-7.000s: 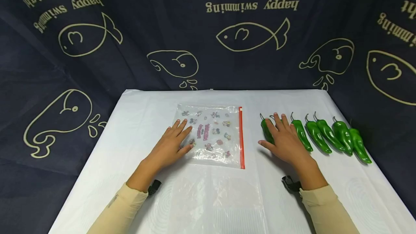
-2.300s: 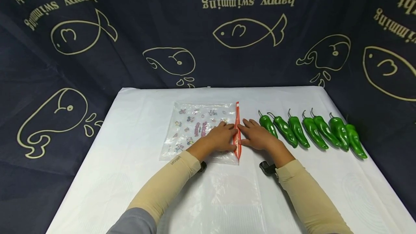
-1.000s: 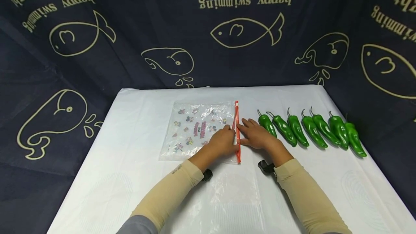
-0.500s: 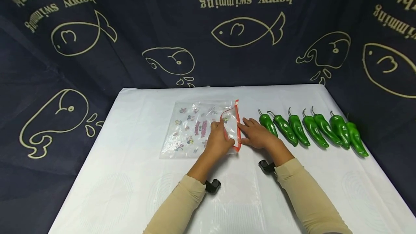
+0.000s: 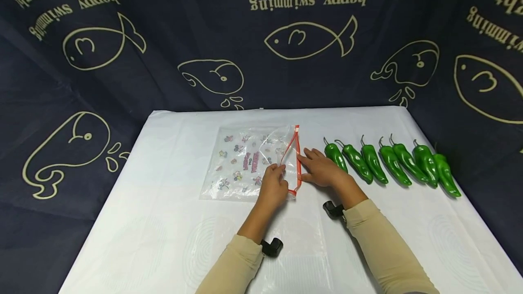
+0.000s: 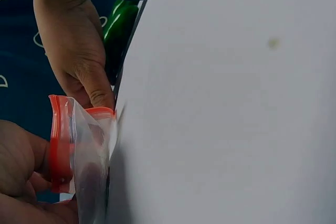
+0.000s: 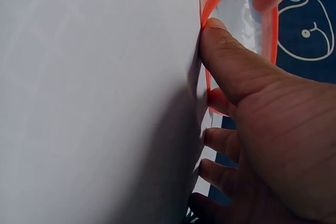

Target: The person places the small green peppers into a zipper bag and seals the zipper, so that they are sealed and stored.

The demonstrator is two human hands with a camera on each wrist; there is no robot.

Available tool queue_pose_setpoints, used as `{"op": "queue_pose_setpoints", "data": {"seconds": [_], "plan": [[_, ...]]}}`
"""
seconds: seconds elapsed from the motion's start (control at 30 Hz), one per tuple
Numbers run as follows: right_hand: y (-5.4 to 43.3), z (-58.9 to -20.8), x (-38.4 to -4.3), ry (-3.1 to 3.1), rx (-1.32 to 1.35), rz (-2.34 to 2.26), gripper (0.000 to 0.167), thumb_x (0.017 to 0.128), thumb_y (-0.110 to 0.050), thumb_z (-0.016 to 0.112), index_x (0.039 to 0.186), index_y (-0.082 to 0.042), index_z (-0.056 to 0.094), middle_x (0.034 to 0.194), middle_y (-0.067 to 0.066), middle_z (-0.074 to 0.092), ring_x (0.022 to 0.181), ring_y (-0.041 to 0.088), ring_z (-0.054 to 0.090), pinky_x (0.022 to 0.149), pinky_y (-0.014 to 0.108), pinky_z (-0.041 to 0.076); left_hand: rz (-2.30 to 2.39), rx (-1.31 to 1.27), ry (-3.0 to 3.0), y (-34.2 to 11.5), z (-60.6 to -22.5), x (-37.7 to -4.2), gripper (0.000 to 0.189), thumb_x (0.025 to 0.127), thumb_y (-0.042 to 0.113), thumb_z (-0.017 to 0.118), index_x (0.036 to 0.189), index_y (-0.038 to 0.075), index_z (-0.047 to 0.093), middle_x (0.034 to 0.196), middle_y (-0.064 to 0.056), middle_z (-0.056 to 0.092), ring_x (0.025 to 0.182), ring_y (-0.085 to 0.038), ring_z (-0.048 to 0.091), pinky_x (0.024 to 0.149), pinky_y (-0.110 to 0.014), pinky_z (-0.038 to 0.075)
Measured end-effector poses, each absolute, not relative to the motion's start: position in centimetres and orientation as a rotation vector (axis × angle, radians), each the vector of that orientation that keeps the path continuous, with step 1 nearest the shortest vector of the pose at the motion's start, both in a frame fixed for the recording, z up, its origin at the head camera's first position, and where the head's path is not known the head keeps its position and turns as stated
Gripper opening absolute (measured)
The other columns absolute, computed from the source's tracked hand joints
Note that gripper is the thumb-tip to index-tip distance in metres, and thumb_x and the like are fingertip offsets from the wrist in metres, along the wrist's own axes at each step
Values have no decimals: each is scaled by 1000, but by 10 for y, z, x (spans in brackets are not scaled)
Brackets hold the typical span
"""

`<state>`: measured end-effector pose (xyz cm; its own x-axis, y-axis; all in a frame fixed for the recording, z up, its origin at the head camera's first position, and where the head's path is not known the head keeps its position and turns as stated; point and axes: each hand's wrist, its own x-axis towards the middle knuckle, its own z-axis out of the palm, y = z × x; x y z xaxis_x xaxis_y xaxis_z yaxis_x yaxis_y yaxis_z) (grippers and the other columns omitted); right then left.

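Observation:
A clear zip bag (image 5: 233, 162) with small cartoon prints lies flat on the table, its red-edged mouth facing right. My left hand (image 5: 273, 187) pinches the upper red edge (image 6: 62, 145) and holds it lifted and folded back, so the mouth gapes. Pressing the lower red edge (image 5: 299, 167) onto the table is my right hand (image 5: 324, 170), thumb and fingers spread. In the right wrist view, the right thumb (image 7: 226, 51) rests on that red edge. The left fingertips are partly hidden behind the bag's edge in the left wrist view.
Several green peppers (image 5: 373, 163) lie in a slanted row right of the right hand. A white cloth covers the table (image 5: 163, 221). Dark fabric (image 5: 229, 22) with fish and whale drawings stands behind it.
My hands have moved from resting on the bag and over the peppers to the bag's red edge. The left hand has lifted the upper edge leftward, and the mouth has come apart.

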<state>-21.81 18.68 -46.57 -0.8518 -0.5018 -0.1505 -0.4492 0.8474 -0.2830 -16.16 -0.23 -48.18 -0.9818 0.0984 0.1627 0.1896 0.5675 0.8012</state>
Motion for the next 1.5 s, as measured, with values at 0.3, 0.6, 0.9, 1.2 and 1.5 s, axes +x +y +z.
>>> {"op": "queue_pose_setpoints", "data": {"seconds": [0.3,0.6,0.9,1.2,1.5], "plan": [[188,-468,-220,2811,-744,-360,74,94,-41,65,151,-2,40,155,29,28,141,51,23,111,61,27,-1571,-133,-2517,-3,-483,-160,85,73,-2,59,151,-9,28,142,-20,48,120,-31,52,104,-43,41],[189,-465,-220,2805,-724,-347,73,94,-39,65,151,-1,38,156,29,26,142,51,21,113,60,25,-1638,-62,-2245,4,-478,-153,92,69,-6,60,155,-2,26,149,-15,43,106,-25,57,82,-37,50],[186,-467,-220,2780,-700,-367,74,95,-39,65,153,-3,36,157,28,24,143,51,19,113,61,23,-1563,-73,-2196,2,-477,-148,86,70,-7,57,152,-3,33,146,-12,47,102,-23,61,84,-39,50],[185,-468,-217,2779,-708,-373,75,94,-38,65,153,-2,36,156,29,26,142,51,20,113,61,24,-1609,-110,-2177,-7,-481,-144,78,72,-7,55,148,2,42,142,-8,51,101,-23,62,80,-37,50],[185,-464,-216,2777,-696,-372,73,94,-37,66,152,-1,38,156,29,26,142,51,19,113,61,24,-1583,-139,-2199,-19,-479,-147,71,75,-8,57,144,-3,46,137,-17,52,117,-27,55,97,-43,47]]}}
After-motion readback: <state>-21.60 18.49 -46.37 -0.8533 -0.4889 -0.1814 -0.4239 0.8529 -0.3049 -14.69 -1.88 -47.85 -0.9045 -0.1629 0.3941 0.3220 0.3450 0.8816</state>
